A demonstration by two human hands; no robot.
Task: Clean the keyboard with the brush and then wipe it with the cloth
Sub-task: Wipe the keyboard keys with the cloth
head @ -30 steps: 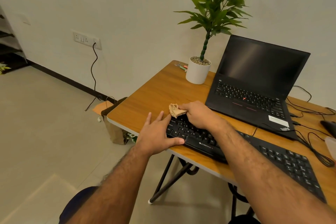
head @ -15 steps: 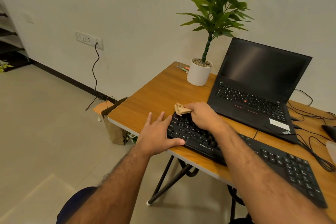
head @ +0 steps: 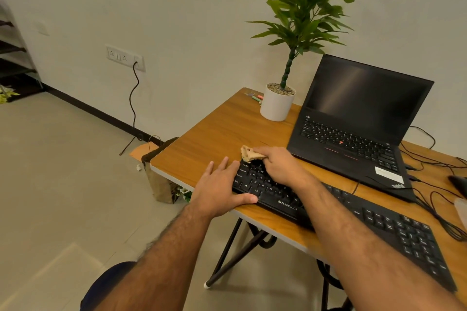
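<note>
A black keyboard lies along the front edge of the wooden desk. My right hand grips a crumpled beige cloth and holds it at the keyboard's far left corner, over the top key rows. My left hand lies flat with straight fingers against the keyboard's left end, its thumb along the front edge. No brush is in view.
An open black laptop stands behind the keyboard. A potted plant in a white pot sits at the back, with small markers beside it. Cables and a dark mouse lie at the right. A paper bag stands under the desk's left corner.
My right hand with the cloth has shifted slightly on the left top rows of the keyboard. My left hand stays braced at the keyboard's left end.
</note>
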